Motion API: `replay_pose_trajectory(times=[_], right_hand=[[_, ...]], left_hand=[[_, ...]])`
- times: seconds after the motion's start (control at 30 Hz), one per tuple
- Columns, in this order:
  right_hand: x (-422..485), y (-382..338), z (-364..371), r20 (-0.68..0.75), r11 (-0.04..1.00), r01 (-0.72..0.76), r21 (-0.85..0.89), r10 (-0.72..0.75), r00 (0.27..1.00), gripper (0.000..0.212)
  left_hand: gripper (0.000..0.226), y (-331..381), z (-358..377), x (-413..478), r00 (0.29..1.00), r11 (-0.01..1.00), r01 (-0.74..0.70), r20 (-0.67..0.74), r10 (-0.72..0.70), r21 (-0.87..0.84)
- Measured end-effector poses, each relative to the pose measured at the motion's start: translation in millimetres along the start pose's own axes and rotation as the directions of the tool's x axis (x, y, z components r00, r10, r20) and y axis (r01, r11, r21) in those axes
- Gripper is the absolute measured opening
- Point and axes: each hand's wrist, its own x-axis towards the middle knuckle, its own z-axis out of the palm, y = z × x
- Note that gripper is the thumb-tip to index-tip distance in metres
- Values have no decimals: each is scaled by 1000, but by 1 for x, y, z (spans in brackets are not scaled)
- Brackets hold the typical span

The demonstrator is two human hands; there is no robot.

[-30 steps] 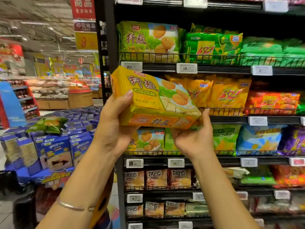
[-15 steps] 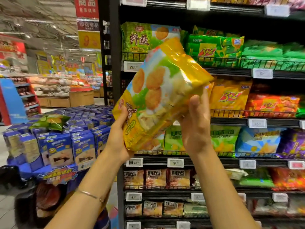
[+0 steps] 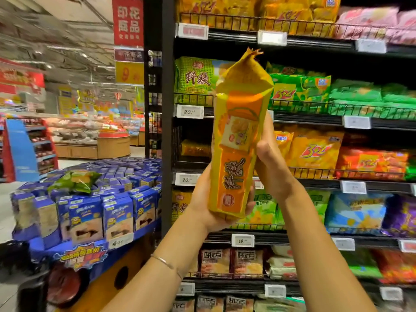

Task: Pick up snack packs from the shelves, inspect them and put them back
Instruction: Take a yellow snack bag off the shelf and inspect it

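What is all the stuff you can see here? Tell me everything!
Held snack pack: one, yellow and orange, upright in both hands before the shelves.
Shelves: several black tiers, right side, with white price tags.
Green packs: many, second tier from the top, right.
Yellow 3+2 packs: several, tier below the green ones.
Pink packs: several, top tier, right.
Blue boxes: many, stacked on the display at left.
Green bag: one, lying on top of the blue boxes.
Red sign: one, hanging top centre.
Bracelet: one, thin, on the left wrist.
Left hand: holds the pack's bottom.
Right hand: grips the pack's right side.
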Motion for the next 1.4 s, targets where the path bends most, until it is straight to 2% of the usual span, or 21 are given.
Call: replay_pose_trajectory(times=[0.1, 0.2, 0.3, 0.47, 0.53, 0.63, 0.73, 0.83, 0.93, 1.03, 1.13, 1.23, 1.3, 1.4], right_hand=[[2, -6, -4, -71, 1000, 10, -21, -11, 997, 141], [5, -9, -5, -165, 1000, 23, 21, -19, 986, 137], [5, -6, -5, -258, 986, 56, 155, -14, 966, 138], [-3, 3, 4, -392, 923, 84, 375, 76, 917, 149], [-6, 7, 7, -383, 903, 60, 425, 119, 916, 148], [-10, 11, 8, -344, 869, 40, 493, 153, 927, 137], [-14, 19, 11, -304, 782, 53, 621, 178, 936, 120], [-16, 30, 19, -263, 668, 57, 742, 212, 941, 97], [-17, 41, 21, -241, 601, 38, 798, 261, 935, 86], [-21, 53, 17, -199, 553, 8, 833, 286, 937, 60], [-24, 56, 7, -163, 581, -81, 810, 356, 920, 56], [-27, 53, -3, -172, 675, -170, 718, 409, 896, 59], [-32, 50, -9, -147, 732, -195, 653, 375, 915, 63], [-40, 48, -13, 13, 776, -311, 549, 364, 931, 82]], left_hand=[[62, 6, 1, 8, 1000, 1000, 3, -9, -2, 25], [69, 11, -5, 10, 1000, 999, -5, 24, 4, 41], [93, 9, -20, 6, 995, 990, -92, 59, 86, 104], [92, 7, -22, -8, 971, 971, -240, 20, 239, 14], [100, 14, -15, -14, 965, 965, -263, -12, 263, -6], [89, 28, -11, -19, 953, 958, -284, -99, 286, 33], [83, 33, -19, -19, 921, 932, -355, -144, 362, 75], [87, 22, -23, -20, 939, 942, -333, -85, 335, 35], [110, 13, -25, -24, 963, 962, -271, 13, 271, 26], [116, 12, -24, -29, 962, 961, -274, 2, 274, 22], [99, 10, -22, -30, 939, 941, -339, -50, 340, 14], [87, 9, -17, -34, 881, 887, -455, -100, 462, 86], [86, 6, -18, -36, 829, 821, -535, -64, 555, 199], [95, -5, -20, -37, 764, 687, -591, 19, 645, 422]])
